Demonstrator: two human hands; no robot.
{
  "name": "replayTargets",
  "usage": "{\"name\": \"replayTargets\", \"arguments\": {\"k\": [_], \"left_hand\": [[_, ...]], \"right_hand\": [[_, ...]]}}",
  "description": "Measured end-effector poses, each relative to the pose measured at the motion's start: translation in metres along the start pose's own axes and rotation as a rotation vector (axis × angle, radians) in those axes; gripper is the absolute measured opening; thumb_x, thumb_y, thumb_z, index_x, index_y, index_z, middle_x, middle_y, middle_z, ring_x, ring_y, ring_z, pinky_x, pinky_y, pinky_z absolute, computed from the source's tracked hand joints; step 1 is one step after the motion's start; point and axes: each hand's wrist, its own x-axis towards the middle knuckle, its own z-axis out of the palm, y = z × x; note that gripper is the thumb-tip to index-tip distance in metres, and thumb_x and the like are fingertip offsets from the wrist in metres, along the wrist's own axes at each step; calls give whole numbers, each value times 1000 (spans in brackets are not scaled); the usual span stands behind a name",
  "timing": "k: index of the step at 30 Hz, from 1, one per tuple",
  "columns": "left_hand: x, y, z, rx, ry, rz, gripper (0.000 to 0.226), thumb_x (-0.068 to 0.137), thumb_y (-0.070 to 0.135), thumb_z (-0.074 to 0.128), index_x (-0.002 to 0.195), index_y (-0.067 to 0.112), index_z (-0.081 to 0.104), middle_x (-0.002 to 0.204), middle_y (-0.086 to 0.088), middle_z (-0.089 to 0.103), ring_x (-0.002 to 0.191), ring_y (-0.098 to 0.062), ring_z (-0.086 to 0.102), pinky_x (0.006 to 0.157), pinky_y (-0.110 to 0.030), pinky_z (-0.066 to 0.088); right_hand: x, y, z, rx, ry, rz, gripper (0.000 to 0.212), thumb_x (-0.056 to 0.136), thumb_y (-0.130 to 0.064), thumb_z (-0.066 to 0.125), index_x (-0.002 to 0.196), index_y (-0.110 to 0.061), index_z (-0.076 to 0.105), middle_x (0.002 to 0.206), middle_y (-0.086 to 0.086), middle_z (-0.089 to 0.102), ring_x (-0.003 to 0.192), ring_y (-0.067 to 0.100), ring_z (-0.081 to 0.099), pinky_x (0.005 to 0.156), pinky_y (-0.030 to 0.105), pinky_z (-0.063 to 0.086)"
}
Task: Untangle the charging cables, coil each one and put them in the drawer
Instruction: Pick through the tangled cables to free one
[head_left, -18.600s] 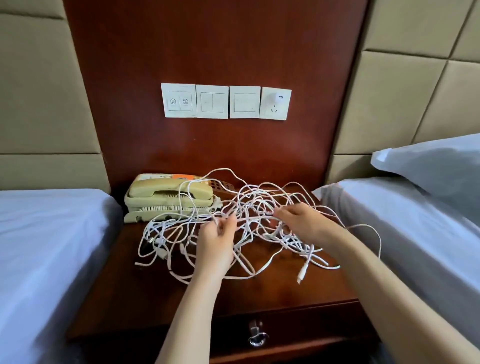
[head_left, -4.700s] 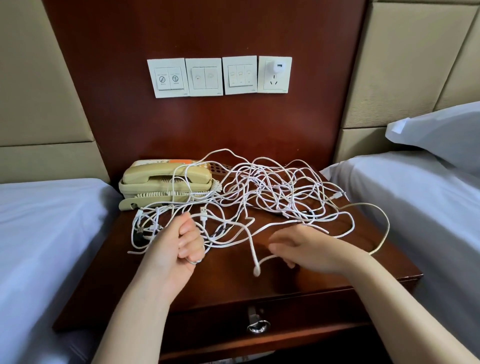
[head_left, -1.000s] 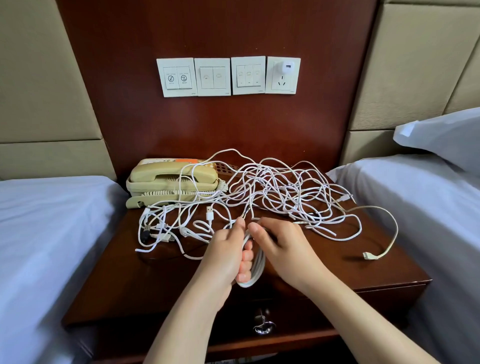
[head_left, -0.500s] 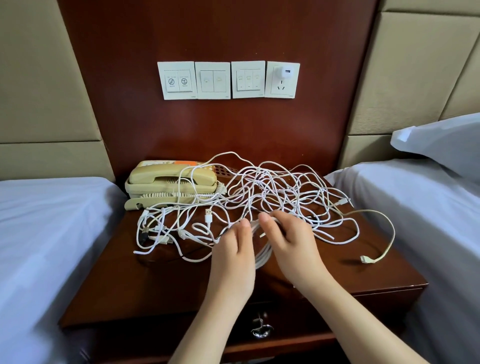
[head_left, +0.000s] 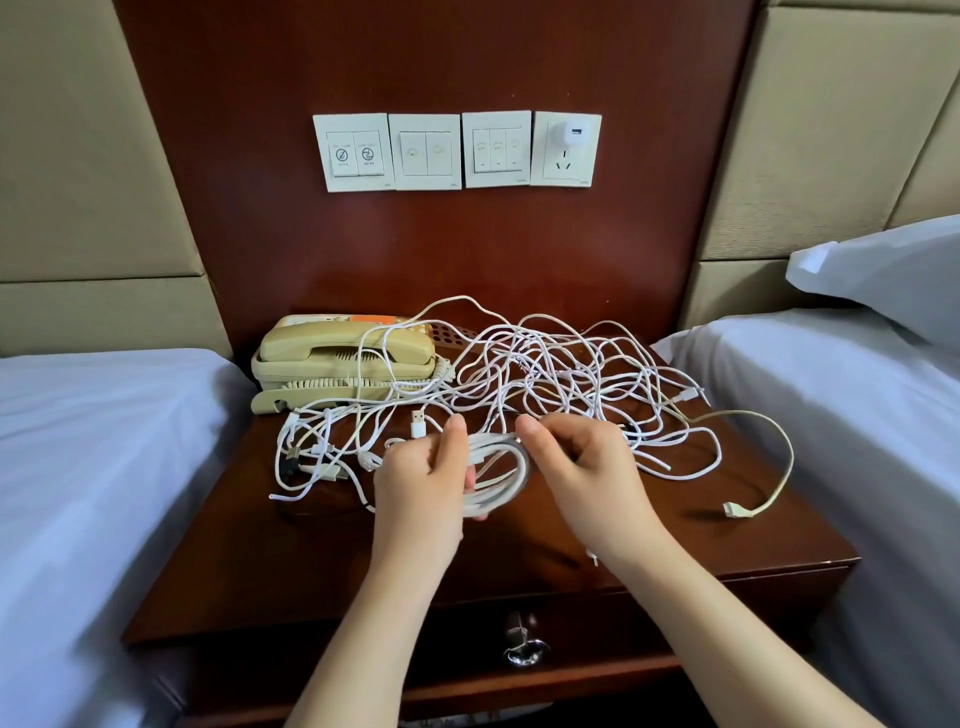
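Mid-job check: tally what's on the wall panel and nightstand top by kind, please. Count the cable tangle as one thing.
Switch plates: 3
Socket plate: 1
Charger: 1
Phone: 1
Coil: 1
Tangle: 1, the cables in it can't be counted
Total: 8

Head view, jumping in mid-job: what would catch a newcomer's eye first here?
The tangle of white cables stands out first, sprawling over the back half of the nightstand, with loops draped over the beige telephone at back left. Next, in front of it, the left hand grips a small coil while the right hand pinches its top. The drawer below is shut.
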Motion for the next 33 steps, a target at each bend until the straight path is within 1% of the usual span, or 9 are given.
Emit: {"name": "replayTargets", "arguments": {"k": [4,9,14,19,22,25,27,29,33], "left_hand": [[-3,3,-2,32,-99,-26,46,97,31,46,56,10,52,52,0,48,47,-22,58,31,-13,29],[-9,12,1,-19,-303,-57,45,99,30,41,59,10,49,51,-1,41,37,-9,43,34,-13,31],[-6,8,0,-130,-338,-159,40,97,37,43,68,15,60,51,5,50,40,-7,46,46,-21,37],[1,7,-7,-190,-210,-111,37,95,29,49,61,19,59,47,9,43,38,-4,40,40,-17,34],[7,5,-10,-158,-70,-27,41,97,23,47,61,4,52,45,5,40,41,-11,38,38,-19,31],[14,-4,-12,-16,96,100,43,97,19,43,66,-11,44,53,-11,41,53,-20,38,50,-28,35],[17,-8,-14,32,173,125,44,95,16,42,62,-11,37,56,-14,40,55,-22,33,55,-33,29],[19,-11,-15,85,237,124,44,94,14,41,57,-8,35,54,-16,37,53,-21,32,55,-32,27],[20,-10,-16,209,329,181,50,92,4,43,46,10,25,41,2,25,38,-11,34,43,-21,25]], "right_hand": [[4,2,-9,-20,22,-12,48,94,-26,54,55,0,43,49,-7,27,48,6,23,48,23,20],[10,1,-18,58,-2,22,42,88,-34,51,51,-18,40,49,-7,28,49,4,24,47,20,21],[9,7,-17,97,-99,74,44,93,-32,49,56,-9,47,52,2,33,50,9,28,48,24,24],[2,12,-5,29,-350,91,35,99,-22,45,73,-1,56,59,-4,38,56,3,31,53,22,28],[-6,3,2,-115,-462,31,24,94,-19,46,74,-18,60,56,-15,45,53,2,37,56,14,30],[-11,-8,6,-280,-513,-33,17,95,-16,50,85,-21,62,63,-22,53,64,-2,50,65,13,35],[-15,-14,12,-343,-524,-54,15,97,-24,47,89,-25,60,74,-15,58,74,4,54,74,27,44],[-19,-19,19,-395,-534,-93,13,98,-28,44,92,-24,55,84,-7,60,84,23,58,75,37,46],[-25,-25,31,-528,-485,-221,21,99,-31,41,79,-25,36,72,1,54,72,35,55,56,33,31]]}}
